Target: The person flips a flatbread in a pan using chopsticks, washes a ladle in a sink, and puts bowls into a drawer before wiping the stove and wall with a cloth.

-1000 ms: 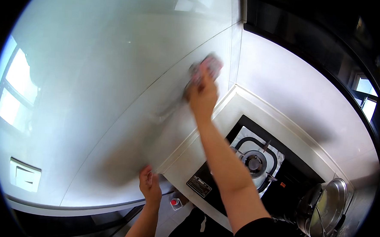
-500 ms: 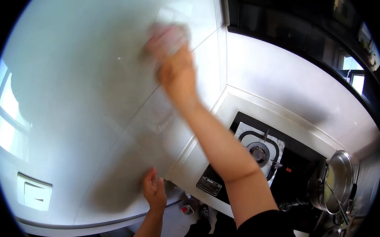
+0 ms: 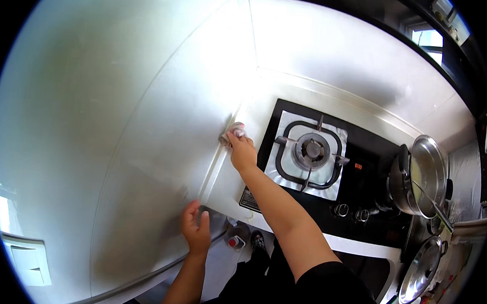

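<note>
A bunched, pale pinkish cloth (image 3: pixel 233 133) is pressed under the fingers of my right hand (image 3: pixel 244 153). The cloth touches the raised ledge (image 3: pixel 214 167) where the tiled wall (image 3: pixel 162 131) meets the countertop, left of the gas stove (image 3: pixel 357 185). My left hand (image 3: pixel 196 230) is lower, near the wall and the counter's front corner; its fingers are loosely apart and nothing is in it.
A steel pot (image 3: pixel 427 175) with a utensil in it sits on the stove's right side. A lidded pan (image 3: pixel 420 271) is nearer. The left burner (image 3: pixel 313 149) has a foil liner. On the floor stands a red-capped bottle (image 3: pixel 235 242); a wall switch (image 3: pixel 27 262) is lower left.
My right hand has come down from high on the wall to the ledge by the counter, cloth still in it. The view has shifted toward the stove. My left hand stays low and open.
</note>
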`<state>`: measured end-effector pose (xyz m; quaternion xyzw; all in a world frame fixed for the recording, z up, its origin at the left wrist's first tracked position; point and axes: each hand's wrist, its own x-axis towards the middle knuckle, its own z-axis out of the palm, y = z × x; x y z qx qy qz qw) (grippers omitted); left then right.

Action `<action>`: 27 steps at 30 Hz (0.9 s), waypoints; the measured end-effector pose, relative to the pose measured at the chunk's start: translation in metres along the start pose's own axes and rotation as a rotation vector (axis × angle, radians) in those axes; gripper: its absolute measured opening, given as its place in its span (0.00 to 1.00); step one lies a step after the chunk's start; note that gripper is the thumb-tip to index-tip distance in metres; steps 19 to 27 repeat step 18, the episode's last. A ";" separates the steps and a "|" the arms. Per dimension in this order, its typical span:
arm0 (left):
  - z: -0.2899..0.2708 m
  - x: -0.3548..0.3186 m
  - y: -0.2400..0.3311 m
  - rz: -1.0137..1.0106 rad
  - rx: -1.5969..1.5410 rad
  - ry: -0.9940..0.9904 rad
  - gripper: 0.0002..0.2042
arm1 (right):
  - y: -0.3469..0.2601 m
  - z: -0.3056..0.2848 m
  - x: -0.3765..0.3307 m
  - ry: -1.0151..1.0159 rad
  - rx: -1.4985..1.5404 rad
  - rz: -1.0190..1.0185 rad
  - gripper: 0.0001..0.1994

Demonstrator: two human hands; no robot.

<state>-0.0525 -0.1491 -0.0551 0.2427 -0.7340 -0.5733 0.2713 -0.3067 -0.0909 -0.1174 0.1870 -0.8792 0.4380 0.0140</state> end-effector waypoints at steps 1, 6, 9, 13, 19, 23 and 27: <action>0.003 -0.003 -0.003 -0.009 0.009 -0.014 0.16 | 0.000 -0.002 -0.017 0.040 -0.191 -0.065 0.13; 0.028 -0.010 -0.007 -0.006 -0.002 -0.113 0.15 | 0.003 0.033 -0.127 -0.050 -0.388 -0.506 0.07; 0.035 -0.015 -0.015 -0.010 -0.005 -0.182 0.15 | -0.013 0.047 -0.211 -0.150 0.017 -0.377 0.11; 0.026 -0.019 -0.022 -0.020 -0.060 -0.151 0.14 | -0.031 -0.026 -0.217 -0.404 -0.030 -0.483 0.18; 0.034 -0.020 -0.005 -0.064 -0.110 -0.112 0.15 | -0.026 -0.059 -0.214 -0.083 0.065 -0.565 0.14; 0.034 -0.020 -0.005 -0.064 -0.110 -0.112 0.15 | -0.026 -0.059 -0.214 -0.083 0.065 -0.565 0.14; 0.034 -0.020 -0.005 -0.064 -0.110 -0.112 0.15 | -0.026 -0.059 -0.214 -0.083 0.065 -0.565 0.14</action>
